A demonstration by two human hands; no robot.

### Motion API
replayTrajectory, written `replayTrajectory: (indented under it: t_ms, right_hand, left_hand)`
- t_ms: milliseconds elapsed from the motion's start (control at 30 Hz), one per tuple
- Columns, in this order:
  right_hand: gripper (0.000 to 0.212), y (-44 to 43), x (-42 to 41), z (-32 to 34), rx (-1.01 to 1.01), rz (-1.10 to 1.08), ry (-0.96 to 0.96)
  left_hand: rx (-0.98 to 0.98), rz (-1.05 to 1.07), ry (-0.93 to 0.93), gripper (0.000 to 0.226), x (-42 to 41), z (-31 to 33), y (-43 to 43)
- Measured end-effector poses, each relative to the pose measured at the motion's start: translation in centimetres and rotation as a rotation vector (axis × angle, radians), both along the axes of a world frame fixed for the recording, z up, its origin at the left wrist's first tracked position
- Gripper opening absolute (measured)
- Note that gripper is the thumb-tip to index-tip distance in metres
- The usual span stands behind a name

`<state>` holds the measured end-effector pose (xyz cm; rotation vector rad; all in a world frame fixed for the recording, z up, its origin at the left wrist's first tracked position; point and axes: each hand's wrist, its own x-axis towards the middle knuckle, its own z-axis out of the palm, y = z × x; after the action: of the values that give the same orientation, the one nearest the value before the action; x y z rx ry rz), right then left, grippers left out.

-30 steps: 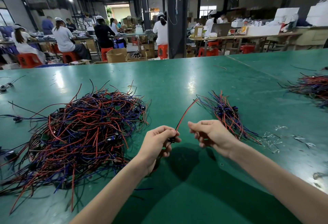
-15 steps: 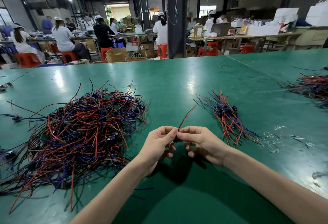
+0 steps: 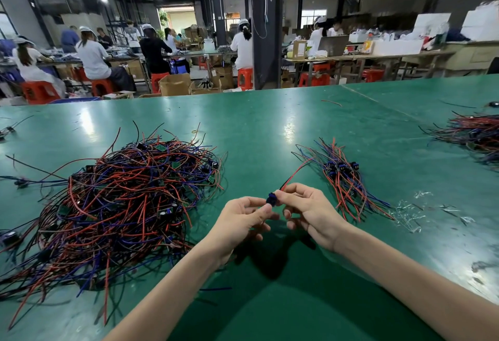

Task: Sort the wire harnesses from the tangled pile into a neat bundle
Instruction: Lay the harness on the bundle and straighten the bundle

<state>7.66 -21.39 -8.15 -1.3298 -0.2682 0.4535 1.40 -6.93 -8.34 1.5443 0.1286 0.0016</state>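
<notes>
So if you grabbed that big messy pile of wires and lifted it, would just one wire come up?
Probably not. In the tangled pile the red, blue and black wires loop through each other, so a clump would likely rise together. They look thin and floppy, so they would droop. The small connectors and green boards on them may well snag.

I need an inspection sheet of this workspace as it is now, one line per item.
Surface: glossy green table.
Job's things: large tangled red, blue and black wire pile at left; small aligned bundle at right.
Clutter: clear plastic scraps.
Grippers: left hand and right hand pinch one dark blue connector.
Cables: its red wire rises toward the bundle.
Surroundings: seated workers, red stools.
</notes>
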Motion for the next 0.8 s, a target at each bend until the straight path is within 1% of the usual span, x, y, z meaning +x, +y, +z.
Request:
replayTrajectory:
  t_ms: [33, 100, 133, 200, 267, 367, 533, 633, 800]
  right_hand:
    - [0.012, -0.1, 0.1, 0.0, 0.012, -0.013, 0.002]
    - [0.008, -0.2, 0.1, 0.1, 0.020, 0.008, 0.004]
    - [0.010, -0.2, 0.0, 0.2, 0.020, 0.040, 0.008]
    - [0.023, -0.1, -0.2, 0.1, -0.006, 0.109, -0.013]
    - [0.027, 0.0, -0.4, 0.0, -0.053, 0.129, -0.059]
    - [0.018, 0.1, -0.4, -0.4, -0.038, 0.093, -0.081]
    - [0.005, 0.2, 0.0, -0.6, -0.026, 0.005, -0.152]
    - [0.009, 0.2, 0.3, -0.5, -0.019, -0.067, -0.168]
    - [0.012, -0.2, 1.1, 0.2, 0.014, -0.155, -0.197]
  left_hand:
    - [0.037, -0.010, -0.004, 0.005, -0.1, 0.0, 0.0]
    - [0.057, -0.009, -0.014, 0.012, -0.1, -0.1, -0.2]
    - [0.054, -0.002, -0.020, 0.014, -0.2, -0.1, -0.4]
    - [0.050, 0.025, -0.041, 0.015, -0.2, -0.1, -0.6]
    - [0.046, 0.059, -0.060, 0.014, -0.2, -0.1, -0.7]
    - [0.052, 0.087, -0.071, 0.014, -0.2, -0.2, -0.9]
    - [0.129, 0.098, -0.084, 0.017, 0.0, -0.5, -1.0]
    - [0.102, 0.058, -0.080, 0.015, 0.1, -0.5, -0.9]
    - [0.147, 0.018, -0.063, 0.022, 0.1, -0.4, -0.9]
